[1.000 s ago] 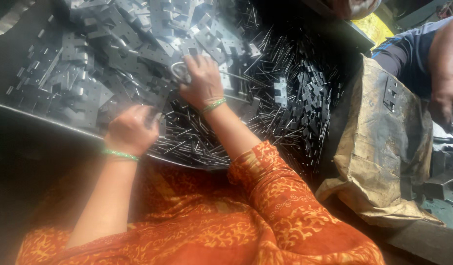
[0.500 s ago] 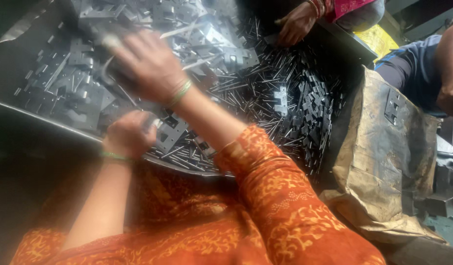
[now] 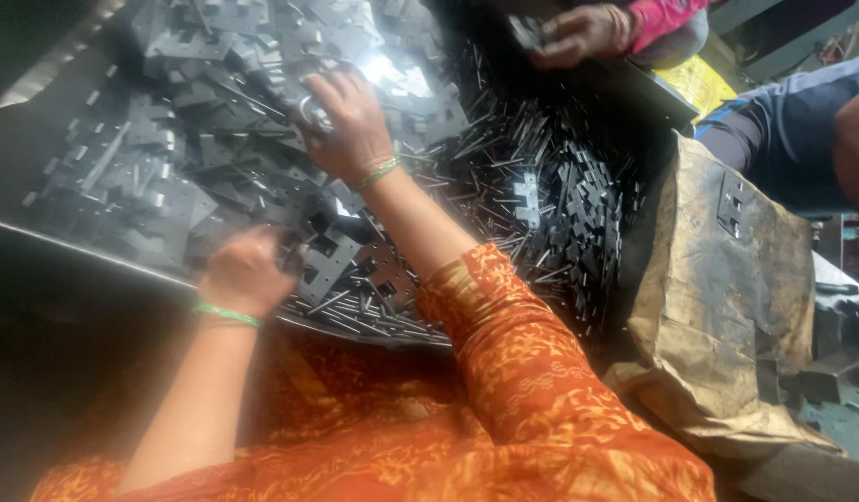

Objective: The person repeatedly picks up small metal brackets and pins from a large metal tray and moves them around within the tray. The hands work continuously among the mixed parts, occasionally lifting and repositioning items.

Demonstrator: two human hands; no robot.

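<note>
A broad dark desk (image 3: 39,177) carries one sprawling heap of flat grey metal plates (image 3: 197,121), far too many to count, with a dense scatter of thin metal strips (image 3: 541,177) to its right. At the right stands one crumpled brown sack (image 3: 727,307). Half a second ago the right hand (image 3: 350,125) was swept further left across the heap; now it sits at the heap's middle, fingers curled down onto plates, so the sorting goes on. The left hand (image 3: 248,274), closed around a plate at the near edge, has barely shifted. One co-worker's hand (image 3: 578,35) grips parts at the far side.
</note>
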